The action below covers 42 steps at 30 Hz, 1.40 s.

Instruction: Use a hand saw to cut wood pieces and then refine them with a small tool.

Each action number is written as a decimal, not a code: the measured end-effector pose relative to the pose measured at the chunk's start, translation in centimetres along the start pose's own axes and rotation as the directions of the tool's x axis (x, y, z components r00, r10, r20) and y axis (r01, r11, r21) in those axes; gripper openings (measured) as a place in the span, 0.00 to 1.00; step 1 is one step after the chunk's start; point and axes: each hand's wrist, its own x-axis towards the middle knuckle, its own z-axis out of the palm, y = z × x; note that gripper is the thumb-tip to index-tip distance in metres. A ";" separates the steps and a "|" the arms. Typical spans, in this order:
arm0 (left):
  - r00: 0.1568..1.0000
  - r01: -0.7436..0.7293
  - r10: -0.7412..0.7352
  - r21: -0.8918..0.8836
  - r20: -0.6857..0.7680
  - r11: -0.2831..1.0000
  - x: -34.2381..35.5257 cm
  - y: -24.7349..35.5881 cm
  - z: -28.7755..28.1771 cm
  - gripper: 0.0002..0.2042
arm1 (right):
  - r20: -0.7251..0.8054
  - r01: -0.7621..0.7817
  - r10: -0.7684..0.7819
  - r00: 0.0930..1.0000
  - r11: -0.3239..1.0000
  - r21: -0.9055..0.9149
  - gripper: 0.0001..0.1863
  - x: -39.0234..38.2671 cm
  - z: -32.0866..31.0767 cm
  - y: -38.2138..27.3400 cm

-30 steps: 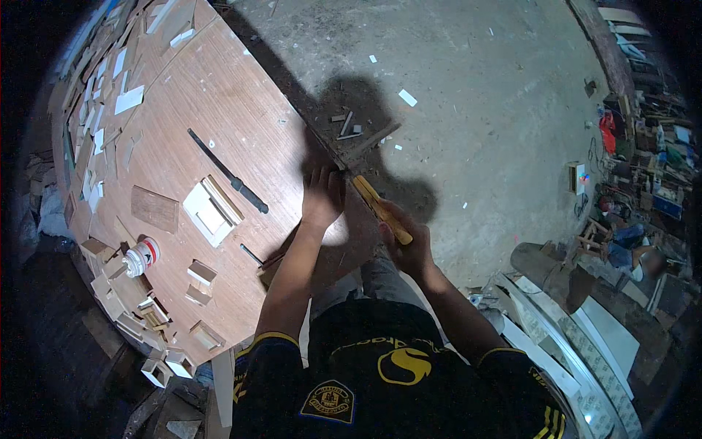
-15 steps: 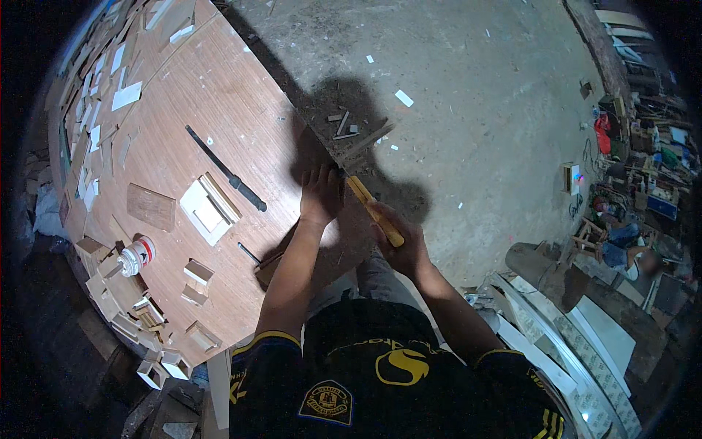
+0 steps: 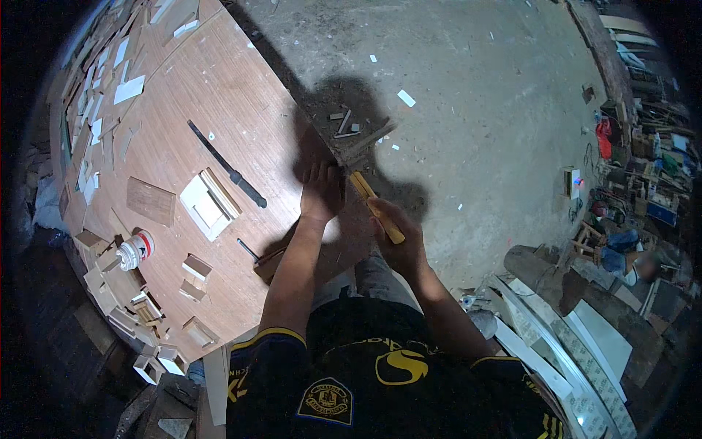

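My left hand [image 3: 322,194] lies with its fingers spread at the right edge of the wooden tabletop [image 3: 241,88], in deep shadow. Just right of it, beyond that edge, my right hand [image 3: 398,235] is wrapped round the yellow wooden handle [image 3: 361,186] of a tool. The handle slants up toward my left fingers; its working end is too dark to make out. Left of my hands lies a long dark tool [image 3: 227,164], beside a white panel with wood strips [image 3: 210,205]. A small dark rod [image 3: 248,249] rests near my left forearm.
On the table are a flat wood block [image 3: 151,201], a white tub [image 3: 136,249], several small wooden box pieces [image 3: 197,266] and scattered offcuts [image 3: 129,90]. Scraps [image 3: 344,123] litter the floor beyond the edge. Long boards [image 3: 563,344] lean at right; a person [image 3: 625,260] is farther off.
The view has shifted slightly. The tool's handle appears a little farther right of my left fingers. My left hand stays in place at the edge.
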 end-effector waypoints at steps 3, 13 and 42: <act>1.000 -0.001 0.001 0.011 -0.014 1.000 -0.2 -0.2 -0.4 0.11 | 0.005 0.032 -0.032 0.999 0.999 -0.011 0.19 0.1 0.2 -0.3; 0.993 -0.046 0.041 -0.040 -0.115 0.998 0.6 0.4 -2.0 0.11 | 0.068 -0.034 0.036 0.997 0.999 -0.040 0.20 0.0 -0.1 -0.1; 0.999 -0.016 0.015 -0.029 -0.031 0.999 -0.4 -0.4 -0.4 0.10 | -0.004 -0.006 0.006 1.000 0.999 -0.045 0.22 -0.6 0.0 0.4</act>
